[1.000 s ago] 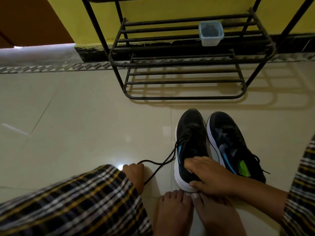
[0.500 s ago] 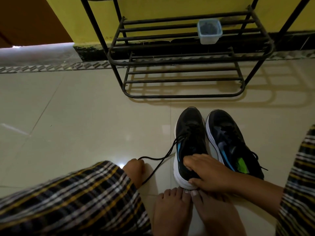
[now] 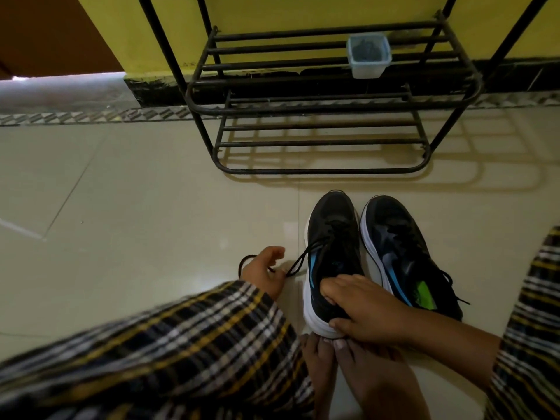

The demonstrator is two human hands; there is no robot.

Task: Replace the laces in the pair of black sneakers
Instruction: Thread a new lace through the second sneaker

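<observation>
Pale glossy floor tiles run out to a black metal shoe rack against a yellow wall, and the two sneakers sit side by side in front of my bare feet. A moment ago my left hand was drawn back near my sleeve with the lace pulled taut; now it has come forward toward the shoe, the lace has gone slack, and a loop of it pokes out behind my knuckles. My left fingers are loosely curled round that lace; I judge I am regathering it to pull more length out of the eyelets, so the old lace is only partly out. My right hand has not let go: fingers clamped over the heel collar of the left sneaker, steadying it. Both shoes lie lengthwise away from me, toes toward the rack, heels toward my feet; the right sneaker, laced and untouched, angles slightly with its heel swung to my right.
</observation>
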